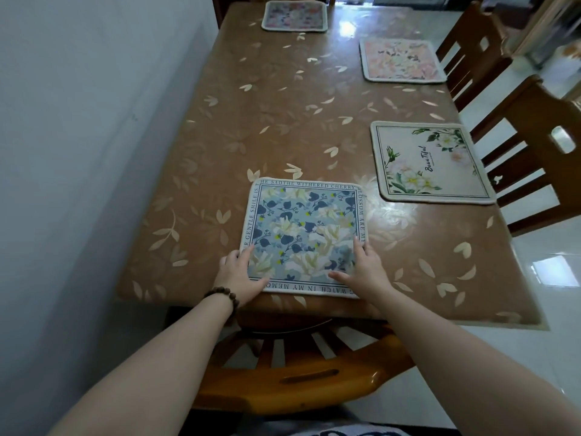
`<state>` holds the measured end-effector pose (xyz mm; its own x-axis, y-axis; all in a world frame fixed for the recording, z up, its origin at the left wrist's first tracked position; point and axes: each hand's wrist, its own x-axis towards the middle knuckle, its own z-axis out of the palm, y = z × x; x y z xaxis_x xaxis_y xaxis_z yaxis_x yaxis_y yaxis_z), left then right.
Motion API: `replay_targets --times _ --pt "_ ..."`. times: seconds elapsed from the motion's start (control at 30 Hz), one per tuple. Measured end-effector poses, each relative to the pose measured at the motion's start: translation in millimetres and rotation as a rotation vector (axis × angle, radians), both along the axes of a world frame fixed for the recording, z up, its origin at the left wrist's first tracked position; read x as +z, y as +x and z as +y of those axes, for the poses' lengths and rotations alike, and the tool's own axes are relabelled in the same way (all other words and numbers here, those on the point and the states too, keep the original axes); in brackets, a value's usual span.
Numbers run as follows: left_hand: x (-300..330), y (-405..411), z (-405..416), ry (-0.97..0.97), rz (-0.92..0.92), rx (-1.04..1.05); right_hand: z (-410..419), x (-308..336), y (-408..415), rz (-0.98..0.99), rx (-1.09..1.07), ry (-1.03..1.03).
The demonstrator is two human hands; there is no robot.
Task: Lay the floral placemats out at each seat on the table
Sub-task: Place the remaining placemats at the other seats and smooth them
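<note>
Left hand [240,273]: I see it flat and spread on the lower left corner of the blue floral placemat [303,236], gripping nothing; beaded bracelet [224,297] on the wrist.
Right hand [364,267]: I see it splayed, pressing the mat's lower right corner.
Blue mat: flat at the table's near edge, lower centre of the frame.
Other mats: white floral placemat [430,162] at right, pink floral placemat [402,59] upper right, far floral placemat [295,15] at top.
Table [283,121]: brown leaf-patterned cover.
Chair [298,372]: wooden, below the near edge.
</note>
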<state>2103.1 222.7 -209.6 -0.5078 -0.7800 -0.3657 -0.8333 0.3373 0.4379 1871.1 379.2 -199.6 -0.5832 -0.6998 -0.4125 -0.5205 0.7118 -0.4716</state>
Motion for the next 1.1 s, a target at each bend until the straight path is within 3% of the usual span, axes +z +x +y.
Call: replay_targets --times 0.43,0.7,1.1 --pt "3 14 4 -0.021 -0.063 -0.084 16 -5 15 -0.039 0.015 0.019" --pt "-1 11 19 -0.040 -0.240 -0.225 20 -10 28 0.059 0.145 0.134" --pt "1 17 17 -0.049 -0.124 -0.132 22 -11 31 0.029 0.134 0.070"
